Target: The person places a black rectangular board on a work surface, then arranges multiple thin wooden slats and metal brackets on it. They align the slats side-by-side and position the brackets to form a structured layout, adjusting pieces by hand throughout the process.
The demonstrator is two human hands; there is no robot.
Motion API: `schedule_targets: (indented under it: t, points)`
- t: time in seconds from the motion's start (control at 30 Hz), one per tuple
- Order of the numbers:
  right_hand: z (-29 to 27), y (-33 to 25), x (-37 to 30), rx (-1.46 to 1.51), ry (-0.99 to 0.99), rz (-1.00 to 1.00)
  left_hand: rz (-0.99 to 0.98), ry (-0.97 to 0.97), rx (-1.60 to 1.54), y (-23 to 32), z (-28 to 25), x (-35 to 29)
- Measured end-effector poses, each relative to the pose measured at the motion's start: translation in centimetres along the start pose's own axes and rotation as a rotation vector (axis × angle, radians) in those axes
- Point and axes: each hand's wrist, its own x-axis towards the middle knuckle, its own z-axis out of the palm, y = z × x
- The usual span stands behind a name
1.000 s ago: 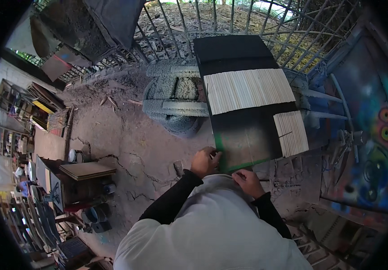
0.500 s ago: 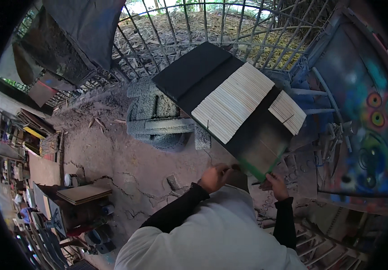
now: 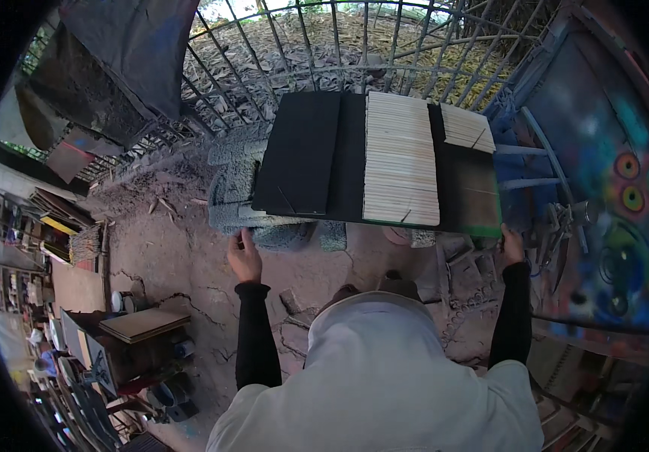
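Note:
A long black board (image 3: 348,151) lies crosswise in front of me. On it are a plain black panel (image 3: 298,151), a wide block of pale narrow strips (image 3: 401,158) and a smaller pale strip block (image 3: 469,126). Its right end has a green edge and a brownish patch. My right hand (image 3: 513,247) is closed at the near right corner. My left hand (image 3: 245,258) is just below the near left corner, fingers stretched up, with a small gap to the board. Beneath the left part stands a speckled grey, paint-crusted support (image 3: 238,188).
A metal bar fence (image 3: 302,45) runs along the far side. To the right stands a paint-splashed panel (image 3: 618,203) beside a bluish rack (image 3: 528,166). At left are a box with a brown board (image 3: 144,322) on it and a can (image 3: 125,301). The floor (image 3: 181,264) is cracked.
The board has turned from a steep slant to nearly crosswise. My left hand has moved left toward its left corner. My right hand has moved right and forward with the green-edged end.

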Motion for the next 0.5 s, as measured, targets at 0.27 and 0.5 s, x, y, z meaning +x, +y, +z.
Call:
schedule_targets:
  t: [0.27,0.5]
  points:
    - [1.7,-3.8,5.9,0.535,0.117,0.058,-0.241,-0.191,-0.240,0.6,2.3,-1.1]
    - [6.4,-3.7,3.3,0.357,0.263,-0.142,-0.263,-0.134,-0.284,0.8,3.5,-5.1]
